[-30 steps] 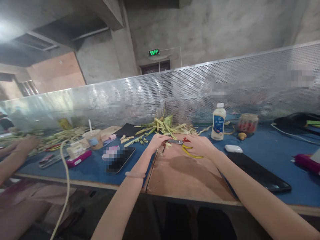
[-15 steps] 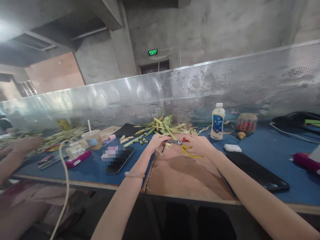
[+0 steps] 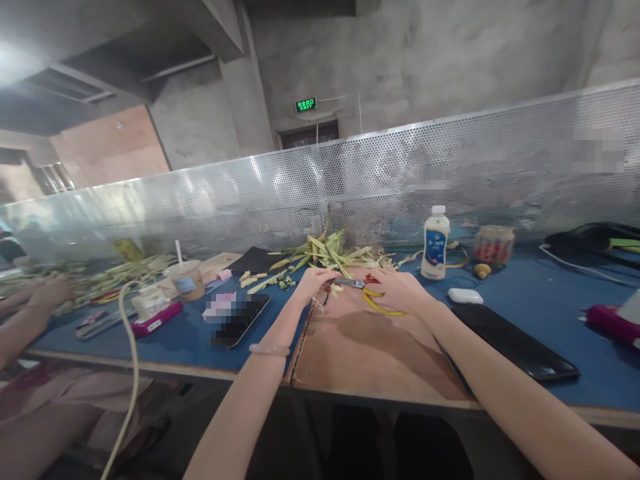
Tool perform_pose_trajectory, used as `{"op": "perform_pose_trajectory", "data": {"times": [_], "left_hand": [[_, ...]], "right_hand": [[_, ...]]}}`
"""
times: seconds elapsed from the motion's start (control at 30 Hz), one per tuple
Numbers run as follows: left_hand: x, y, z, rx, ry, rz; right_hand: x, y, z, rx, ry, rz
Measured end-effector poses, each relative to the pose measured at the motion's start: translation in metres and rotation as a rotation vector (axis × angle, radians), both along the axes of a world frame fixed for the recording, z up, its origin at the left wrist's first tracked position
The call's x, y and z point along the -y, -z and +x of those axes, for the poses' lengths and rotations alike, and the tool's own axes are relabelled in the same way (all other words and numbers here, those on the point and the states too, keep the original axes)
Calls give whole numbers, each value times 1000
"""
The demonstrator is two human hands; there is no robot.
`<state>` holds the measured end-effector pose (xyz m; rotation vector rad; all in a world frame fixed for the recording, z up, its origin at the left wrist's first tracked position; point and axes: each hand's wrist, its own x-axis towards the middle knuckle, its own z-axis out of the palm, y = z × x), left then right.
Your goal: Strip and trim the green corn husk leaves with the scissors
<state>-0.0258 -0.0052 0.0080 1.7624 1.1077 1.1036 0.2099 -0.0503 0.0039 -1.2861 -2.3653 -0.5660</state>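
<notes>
My right hand (image 3: 407, 293) is closed round scissors (image 3: 382, 309) with a yellow handle. Their metal blades point left and reach the fingertips of my left hand (image 3: 315, 283). Those left fingers are pinched together over something too small to name, with pale scraps hanging just below. A red bit shows by my right fingers; I cannot tell whether it belongs to the scissors. Both hands are above the far end of a bare wooden board (image 3: 370, 353). Just beyond them lies a heap of pale green and straw-coloured husk strips (image 3: 327, 252).
Right of the board are a milk-drink bottle (image 3: 435, 247), a plastic jar (image 3: 494, 245), a white earbud case (image 3: 465, 296) and a black phone (image 3: 517, 341). On the left stand a cup with a straw (image 3: 186, 281) and a phone (image 3: 245, 320). Another person's hands (image 3: 45, 293) work among strips.
My hands and the scissors have barely moved. At far left, the other person's hands have shifted a little to the left.
</notes>
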Motion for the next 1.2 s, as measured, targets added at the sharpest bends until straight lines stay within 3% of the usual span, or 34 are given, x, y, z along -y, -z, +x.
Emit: {"op": "perform_pose_trajectory", "data": {"times": [0.47,1.2], "left_hand": [[2,-2,2,-45,-22,-10],[5,-1,2,-22,23,-16]], "right_hand": [[6,-8,-1,38,-14,-103],[3,2,-5,7,29,-43]]}}
